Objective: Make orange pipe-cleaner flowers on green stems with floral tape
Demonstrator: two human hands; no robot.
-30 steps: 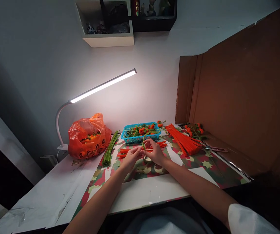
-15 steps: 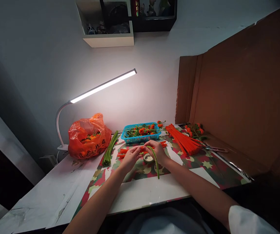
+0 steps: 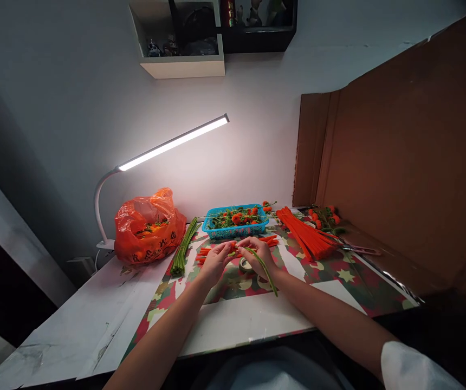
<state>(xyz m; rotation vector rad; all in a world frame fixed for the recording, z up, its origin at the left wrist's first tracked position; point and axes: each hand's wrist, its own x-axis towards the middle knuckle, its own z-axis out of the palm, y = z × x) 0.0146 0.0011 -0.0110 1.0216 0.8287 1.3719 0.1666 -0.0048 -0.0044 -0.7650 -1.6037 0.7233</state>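
Note:
My left hand [image 3: 217,262] and my right hand [image 3: 259,255] meet fingertip to fingertip above the table mat. A green pipe cleaner [image 3: 269,279] runs from the pinched fingers of my right hand down toward its wrist. Between the two hands shows a small orange fuzzy piece [image 3: 233,246], pinched by my left fingers and partly hidden. Just below the hands lies a roll of tape [image 3: 245,265], half covered by my right hand. Short orange pipe cleaner pieces [image 3: 204,253] are spread on the mat behind both hands.
Beyond the hands stands a blue basket [image 3: 225,233] of orange and green flowers. Green pipe cleaners [image 3: 182,253] lie left, orange ones [image 3: 311,238] right, near scissors [image 3: 361,249]. An orange plastic bag [image 3: 143,251] sits under a lamp [image 3: 176,142]. Cardboard [image 3: 395,162] walls the right side.
The green pipe cleaner's free end has swung to the right and now lies closer to my right wrist. My fingers have shifted slightly around the orange piece.

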